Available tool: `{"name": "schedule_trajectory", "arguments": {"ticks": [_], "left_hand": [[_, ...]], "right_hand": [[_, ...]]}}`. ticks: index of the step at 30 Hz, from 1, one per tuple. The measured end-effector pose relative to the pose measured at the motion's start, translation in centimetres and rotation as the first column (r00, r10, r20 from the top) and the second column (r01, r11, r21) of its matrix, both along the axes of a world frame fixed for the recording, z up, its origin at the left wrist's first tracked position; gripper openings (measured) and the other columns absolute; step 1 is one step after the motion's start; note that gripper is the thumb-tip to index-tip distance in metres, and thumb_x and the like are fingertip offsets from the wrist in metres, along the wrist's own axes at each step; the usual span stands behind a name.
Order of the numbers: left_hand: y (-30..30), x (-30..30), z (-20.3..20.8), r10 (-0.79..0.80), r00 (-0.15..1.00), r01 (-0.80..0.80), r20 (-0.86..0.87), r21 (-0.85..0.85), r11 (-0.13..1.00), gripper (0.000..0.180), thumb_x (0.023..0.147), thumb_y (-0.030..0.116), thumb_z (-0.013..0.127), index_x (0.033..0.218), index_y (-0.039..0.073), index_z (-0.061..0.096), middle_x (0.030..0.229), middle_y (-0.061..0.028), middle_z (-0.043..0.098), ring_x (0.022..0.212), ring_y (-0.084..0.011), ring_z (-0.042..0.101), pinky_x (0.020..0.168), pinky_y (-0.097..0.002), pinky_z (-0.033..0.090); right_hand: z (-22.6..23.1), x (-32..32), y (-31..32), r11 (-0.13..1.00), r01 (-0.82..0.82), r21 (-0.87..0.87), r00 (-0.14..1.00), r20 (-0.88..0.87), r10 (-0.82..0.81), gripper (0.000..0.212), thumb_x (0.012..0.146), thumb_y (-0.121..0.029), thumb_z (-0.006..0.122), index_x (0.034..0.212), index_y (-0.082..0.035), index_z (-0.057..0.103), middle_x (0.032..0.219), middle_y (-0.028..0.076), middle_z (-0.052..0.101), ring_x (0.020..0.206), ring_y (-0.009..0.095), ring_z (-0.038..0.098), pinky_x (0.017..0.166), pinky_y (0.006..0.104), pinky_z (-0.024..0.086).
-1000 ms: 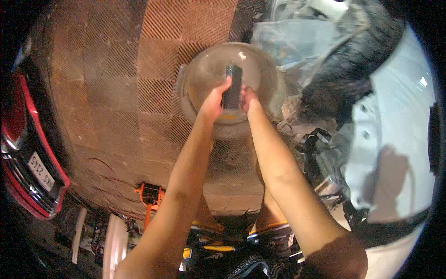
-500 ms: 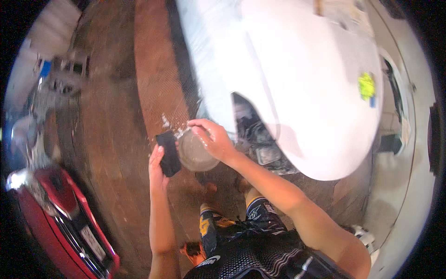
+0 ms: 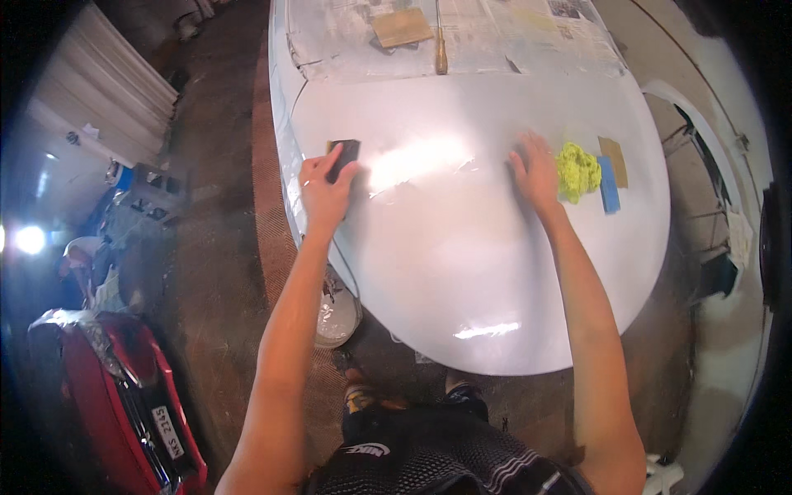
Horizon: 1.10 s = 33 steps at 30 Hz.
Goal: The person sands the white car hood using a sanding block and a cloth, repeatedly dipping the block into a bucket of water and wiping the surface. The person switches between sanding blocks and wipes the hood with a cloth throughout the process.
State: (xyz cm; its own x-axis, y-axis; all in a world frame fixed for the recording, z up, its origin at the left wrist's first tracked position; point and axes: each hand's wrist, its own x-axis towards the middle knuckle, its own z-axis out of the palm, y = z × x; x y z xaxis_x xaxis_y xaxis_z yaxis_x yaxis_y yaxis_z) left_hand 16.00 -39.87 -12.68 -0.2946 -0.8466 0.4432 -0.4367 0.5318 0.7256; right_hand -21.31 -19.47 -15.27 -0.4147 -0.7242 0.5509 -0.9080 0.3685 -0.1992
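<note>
The white car hood (image 3: 445,272) spreads out before me, smooth and shiny with wet streaks. Toward its left side, my left hand (image 3: 326,190) grips a black sanding block (image 3: 345,157) against the panel. My right hand (image 3: 538,173) is on or just above the surface farther right, thumb apart from the fingers and nothing visible in it. Close beside that hand lies a crumpled yellow-green cloth (image 3: 579,172). A blue block (image 3: 609,186) and a brown piece of sandpaper (image 3: 614,157) rest past the cloth.
Newspaper (image 3: 495,41) covers the windshield area, with a screwdriver (image 3: 441,58) and a brown sheet (image 3: 402,27) on it. A bucket (image 3: 337,322) of water stands low by the hood's left edge. A red car bumper (image 3: 136,396) sits left; another person (image 3: 80,264) bends beyond it.
Both hands have moved from over the bucket up to the hood. The black sanding block came along in the left hand and now meets the panel. The right hand has moved near the cloth.
</note>
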Motion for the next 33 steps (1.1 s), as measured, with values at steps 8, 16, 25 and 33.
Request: {"name": "schedule_trajectory", "arguments": {"ticks": [8,16,25,33], "left_hand": [[4.4,-16.6,-2.5,-0.001,0.915,0.120,0.403,-0.272,0.955,0.034,0.087,0.028,0.076,0.120,0.018,0.076,0.114,-0.0167,0.061,0.109,-0.0363,0.056,0.097,-0.0480,0.048],[-9.5,-19.5,-0.9,0.394,0.812,-0.332,0.431,-0.214,0.919,0.035,0.091,0.024,0.067,0.125,0.020,0.070,0.122,-0.0229,0.058,0.110,-0.0423,0.056,0.098,-0.0559,0.047],[-11.5,-19.6,-0.6,0.404,0.827,-0.368,0.390,-0.165,0.915,0.035,0.089,0.026,0.067,0.119,0.008,0.072,0.119,-0.0248,0.065,0.116,-0.0407,0.058,0.098,-0.0513,0.050],[-9.4,-24.1,0.7,0.515,0.761,-0.513,0.395,-0.119,0.850,0.037,0.089,0.036,0.068,0.121,0.018,0.071,0.125,-0.0249,0.063,0.124,-0.0448,0.055,0.106,-0.0567,0.045]], "right_hand": [[-1.8,-5.2,-4.9,0.963,0.055,0.265,0.996,0.054,-0.072,0.071,0.104,-0.052,0.045,0.155,-0.003,0.040,0.167,0.013,0.031,0.155,0.037,0.023,0.125,0.0596,0.015],[-0.6,-3.7,-5.3,0.966,0.100,0.240,0.993,0.031,-0.111,0.070,0.106,-0.050,0.042,0.159,-0.004,0.036,0.170,0.013,0.023,0.158,0.037,0.015,0.126,0.0605,0.006],[-0.2,-3.2,-5.5,0.973,0.071,0.221,0.991,0.093,-0.094,0.069,0.106,-0.050,0.041,0.160,-0.007,0.036,0.170,0.017,0.022,0.158,0.039,0.011,0.125,0.0621,0.004],[-0.2,-3.4,-5.6,0.980,0.070,0.185,0.989,0.117,-0.093,0.069,0.105,-0.051,0.043,0.158,-0.007,0.039,0.168,0.018,0.026,0.156,0.038,0.017,0.125,0.0617,0.006]]}}
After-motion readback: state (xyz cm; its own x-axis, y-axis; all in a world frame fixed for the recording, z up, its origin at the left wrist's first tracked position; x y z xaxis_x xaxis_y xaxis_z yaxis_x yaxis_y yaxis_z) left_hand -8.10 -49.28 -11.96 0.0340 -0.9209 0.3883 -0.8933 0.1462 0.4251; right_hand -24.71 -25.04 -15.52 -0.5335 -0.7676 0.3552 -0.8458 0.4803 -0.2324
